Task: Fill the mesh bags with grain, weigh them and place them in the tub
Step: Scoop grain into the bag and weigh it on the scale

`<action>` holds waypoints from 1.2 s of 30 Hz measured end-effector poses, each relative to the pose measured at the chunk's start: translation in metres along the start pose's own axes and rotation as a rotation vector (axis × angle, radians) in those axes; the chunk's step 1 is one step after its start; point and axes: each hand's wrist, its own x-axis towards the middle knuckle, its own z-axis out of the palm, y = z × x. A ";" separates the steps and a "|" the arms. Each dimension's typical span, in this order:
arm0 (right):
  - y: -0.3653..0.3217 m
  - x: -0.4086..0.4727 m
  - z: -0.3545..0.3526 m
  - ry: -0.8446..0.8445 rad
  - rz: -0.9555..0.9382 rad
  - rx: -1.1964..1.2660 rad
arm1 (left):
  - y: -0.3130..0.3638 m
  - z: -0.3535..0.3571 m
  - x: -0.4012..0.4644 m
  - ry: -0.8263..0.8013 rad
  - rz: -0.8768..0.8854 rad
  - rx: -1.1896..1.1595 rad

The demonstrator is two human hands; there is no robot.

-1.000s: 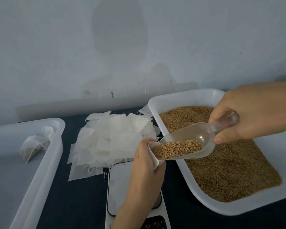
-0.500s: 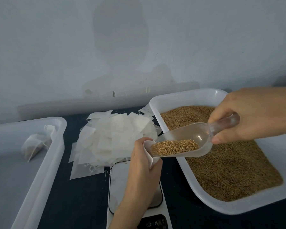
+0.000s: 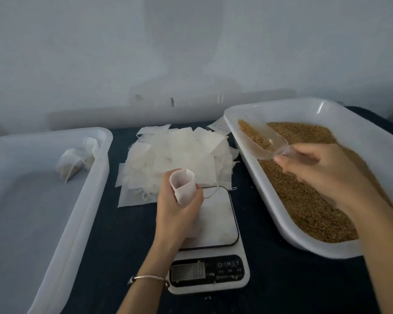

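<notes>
**Bag held open over the scale, scoop down in the grain tray**

Left hand [image 3: 179,211] is up over the far part of the scale [image 3: 216,241], fingers wrapped around a white mesh bag [image 3: 183,185] and holding its mouth open and upward. Whether there is grain inside the bag cannot be told from here. A thin bracelet [image 3: 149,278] sits on that wrist.

Over on the right, the right hand [image 3: 318,171] pinches the handle of a clear plastic scoop [image 3: 261,141]. The scoop lies inside the grain tray [image 3: 241,114] at its far left corner, mouth pointing away from the person, with a line of grain along its inside. The tray stands at the table's right edge, loaded with brown grain [image 3: 304,196] spread across most of its floor.

Centre of the table [image 3: 127,234], near the front edge: the scale, white body, display lit, though the digits are too blurred to read. Just behind it, a loose pile of empty mesh bags [image 3: 175,155], flat white squares lying across one another, a few drawstrings trailing toward the scale.

At the left edge stands the white tub [image 3: 93,196]. In its far right corner lie filled bags [image 3: 75,162], bunched against the wall.
</notes>
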 end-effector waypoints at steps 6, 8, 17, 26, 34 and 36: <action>0.014 0.001 0.009 0.094 0.008 0.035 | 0.005 -0.004 0.007 -0.082 -0.004 -0.052; 0.017 0.000 0.008 0.102 0.001 0.042 | 0.007 -0.003 0.009 -0.101 0.004 -0.044; 0.020 -0.004 0.011 0.138 -0.028 -0.059 | 0.005 -0.006 0.004 -0.136 -0.022 -0.010; 0.020 -0.006 0.011 0.135 -0.059 -0.086 | 0.011 -0.006 0.001 -0.194 -0.028 0.033; 0.023 -0.005 0.012 0.141 -0.071 -0.090 | 0.007 -0.011 0.000 -0.209 -0.042 0.043; 0.024 -0.004 0.011 0.145 -0.074 -0.078 | 0.004 -0.013 0.000 -0.207 -0.051 0.013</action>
